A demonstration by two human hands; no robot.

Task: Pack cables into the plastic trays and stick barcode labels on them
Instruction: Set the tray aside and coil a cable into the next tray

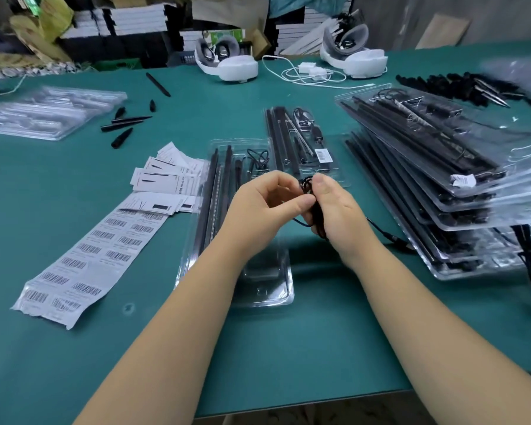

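A thin black cable [307,187] is bunched between both hands above the centre of the green table. My left hand [265,204] pinches its coil from the left and my right hand [334,207] grips it from the right; one end with a plug [394,239] trails right. Beneath the hands lies a clear plastic tray [267,289] holding black rods and a small cable. Behind it a second tray [301,142] carries a barcode label [322,155]. A sheet of barcode labels [83,256] lies at the left.
A tall leaning stack of filled trays [442,185] stands at the right. Empty clear trays [46,111] sit far left, with loose black spikes [126,124] near them. White paper cards [166,176] lie above the label sheet. Two white headsets [227,62] and a charger rest at the back.
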